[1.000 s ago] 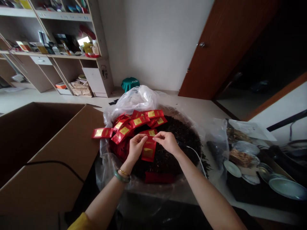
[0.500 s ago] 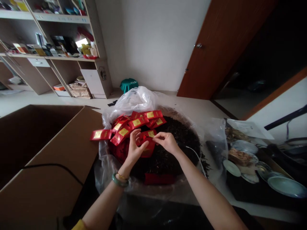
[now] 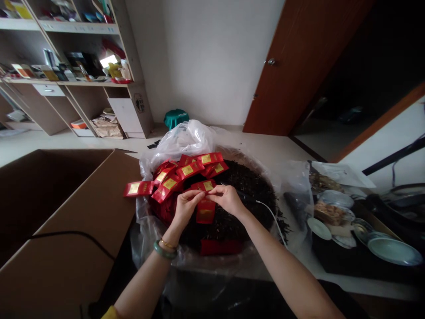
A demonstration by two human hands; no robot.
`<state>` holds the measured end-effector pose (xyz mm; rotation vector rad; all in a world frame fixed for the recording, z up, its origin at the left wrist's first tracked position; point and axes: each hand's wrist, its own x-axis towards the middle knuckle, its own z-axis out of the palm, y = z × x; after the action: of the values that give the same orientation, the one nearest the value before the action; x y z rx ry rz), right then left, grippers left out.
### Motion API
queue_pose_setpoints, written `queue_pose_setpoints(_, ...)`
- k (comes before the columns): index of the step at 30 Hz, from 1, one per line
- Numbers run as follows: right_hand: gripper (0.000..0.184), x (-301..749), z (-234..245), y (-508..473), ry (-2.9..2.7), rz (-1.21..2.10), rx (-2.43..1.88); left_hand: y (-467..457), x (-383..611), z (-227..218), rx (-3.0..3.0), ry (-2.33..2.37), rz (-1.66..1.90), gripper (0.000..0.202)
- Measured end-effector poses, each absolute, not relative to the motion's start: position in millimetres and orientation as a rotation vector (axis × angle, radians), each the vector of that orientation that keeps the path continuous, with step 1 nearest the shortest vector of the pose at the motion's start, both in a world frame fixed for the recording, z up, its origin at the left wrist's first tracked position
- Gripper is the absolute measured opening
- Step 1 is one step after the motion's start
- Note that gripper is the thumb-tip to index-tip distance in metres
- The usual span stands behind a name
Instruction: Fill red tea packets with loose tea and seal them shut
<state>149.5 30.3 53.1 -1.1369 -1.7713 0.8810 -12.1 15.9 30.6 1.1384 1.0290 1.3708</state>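
Observation:
A small red packet [image 3: 206, 212] hangs upright between my hands. My left hand [image 3: 186, 207] pinches its upper left corner, and my right hand [image 3: 229, 200] pinches the upper right one. Below and around it lies a heap of dark, dried leaf-like material [image 3: 245, 186] in a round container lined with clear plastic [image 3: 195, 135]. Several red packets with gold labels [image 3: 168, 187] are piled on the heap's left side, just beyond my left hand. Another red piece [image 3: 221, 247] lies at the near edge of the heap.
An open cardboard box [image 3: 96, 199] stands at the left. To the right, lidded bowls and dishes [image 3: 395, 251] sit on a dark surface beside a clear bag [image 3: 297, 186]. A white cable [image 3: 274, 217] crosses the heap's right side. Shelves [image 3: 76, 29] and a brown door [image 3: 299, 57] are behind.
My left hand's fingers have closed from an open curl onto the packet's top edge. The packet now hangs straighter, with its front showing. My right hand keeps its pinch.

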Motion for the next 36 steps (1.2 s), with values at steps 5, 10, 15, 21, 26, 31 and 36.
queue_pose_setpoints(5, 0.033, 154, 52, 35, -1.771, 1.008, -1.216, 10, -7, 24, 0.983, 0.889, 1.013, 0.051)
queue_pose_setpoints(10, 0.032, 184, 48, 49, -1.967, 0.528, -1.546, 12, -3, 13, 0.806, 0.896, 1.024, 0.048)
queue_pose_setpoints(15, 0.061, 202, 23, 49, -2.315, -0.128, -2.08, 14, -4, 10, 0.778, 0.876, 1.034, 0.047)
queue_pose_setpoints(21, 0.049, 212, 14, 57, -2.238, -0.059, -2.015, 14, -8, 12, 0.806, 0.921, 1.026, 0.045)
queue_pose_setpoints(26, 0.048, 221, 49, 56, -2.113, 0.498, -1.56, 16, -9, 12, 0.836, 0.935, 1.018, 0.044)
queue_pose_setpoints(31, 0.05, 194, 80, 32, -2.227, 0.801, -1.284, 14, -5, 14, 0.926, 0.89, 0.984, 0.043)
queue_pose_setpoints(36, 0.032, 173, 88, 20, -2.211, 0.811, -1.316, 11, -3, 16, 0.955, 0.874, 0.954, 0.04)
